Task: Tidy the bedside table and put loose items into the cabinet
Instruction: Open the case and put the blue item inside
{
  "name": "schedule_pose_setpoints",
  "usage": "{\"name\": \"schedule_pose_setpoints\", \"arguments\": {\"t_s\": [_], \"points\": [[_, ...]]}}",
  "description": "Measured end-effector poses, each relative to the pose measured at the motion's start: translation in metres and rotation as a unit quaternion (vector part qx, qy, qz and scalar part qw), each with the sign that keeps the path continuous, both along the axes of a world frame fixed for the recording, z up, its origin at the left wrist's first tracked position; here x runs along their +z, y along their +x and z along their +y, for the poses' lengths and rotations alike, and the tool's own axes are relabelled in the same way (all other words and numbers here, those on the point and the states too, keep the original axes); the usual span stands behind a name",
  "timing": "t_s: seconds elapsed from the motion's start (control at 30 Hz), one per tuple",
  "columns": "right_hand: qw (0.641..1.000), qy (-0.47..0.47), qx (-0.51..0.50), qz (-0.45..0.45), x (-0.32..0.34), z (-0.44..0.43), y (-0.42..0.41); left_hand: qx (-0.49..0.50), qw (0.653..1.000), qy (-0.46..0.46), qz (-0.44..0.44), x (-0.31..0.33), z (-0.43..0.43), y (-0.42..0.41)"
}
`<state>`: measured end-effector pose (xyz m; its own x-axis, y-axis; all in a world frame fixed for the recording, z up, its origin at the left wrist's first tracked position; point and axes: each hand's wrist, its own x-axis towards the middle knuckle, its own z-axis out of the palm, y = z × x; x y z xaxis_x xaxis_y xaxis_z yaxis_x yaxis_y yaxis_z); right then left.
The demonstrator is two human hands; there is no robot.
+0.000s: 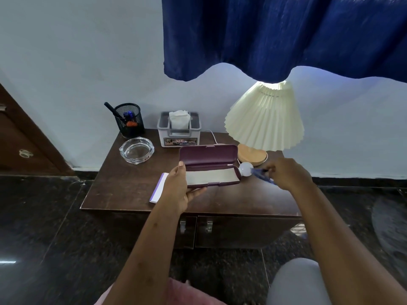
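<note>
On the dark brown wooden bedside table (123, 194), a white notepad with a purple edge (159, 187) lies just beside the left hand (178, 191). This hand clasps the left end of an open maroon hard-shell case (209, 167) over the tabletop's middle, lid raised, pale grey lining showing. A round white bulb (246, 169) sits just beside its right end. The right hand (286, 175) pinches a blurred blue pen (263, 175).

Around the lamp

A cream pleated lamp (264, 119) stands lit; a blue curtain (275, 34) hangs just above it, a pale wall (77, 62) behind, a white cord (212, 136) left of its base, dark floor (44, 227) below, a brown door (19, 146) far left.
</note>
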<state>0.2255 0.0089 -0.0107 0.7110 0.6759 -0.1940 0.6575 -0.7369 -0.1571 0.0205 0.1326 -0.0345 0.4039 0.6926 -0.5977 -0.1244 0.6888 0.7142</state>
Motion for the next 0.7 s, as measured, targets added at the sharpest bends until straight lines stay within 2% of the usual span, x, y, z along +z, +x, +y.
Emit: {"name": "schedule_pose_setpoints", "arguments": {"t_s": [0.1, 0.17, 0.2, 0.33, 0.57, 0.7], "points": [[0.981, 0.157, 0.090, 0.071, 0.030, 0.016, -0.028, -0.004, 1.000, 0.003, 0.004, -0.002, -0.001, 0.000], [0.961, 0.212, 0.152, 0.095, 0.041, 0.030, -0.058, -0.010, 1.000, 0.015, 0.006, -0.003, -0.001, 0.001], [0.956, 0.214, 0.178, 0.089, 0.042, 0.036, -0.072, -0.013, 1.000, 0.019, 0.001, -0.004, -0.001, 0.001], [0.952, 0.127, 0.277, -0.006, 0.020, 0.051, -0.101, -0.033, 0.999, 0.021, -0.016, -0.006, -0.001, 0.000], [0.949, 0.119, 0.291, -0.015, 0.019, 0.051, -0.097, -0.013, 0.999, 0.013, -0.029, -0.004, 0.009, -0.006], [0.940, 0.100, 0.323, -0.045, 0.021, 0.050, -0.104, -0.037, 0.999, 0.022, -0.026, -0.004, 0.004, -0.003]]}}
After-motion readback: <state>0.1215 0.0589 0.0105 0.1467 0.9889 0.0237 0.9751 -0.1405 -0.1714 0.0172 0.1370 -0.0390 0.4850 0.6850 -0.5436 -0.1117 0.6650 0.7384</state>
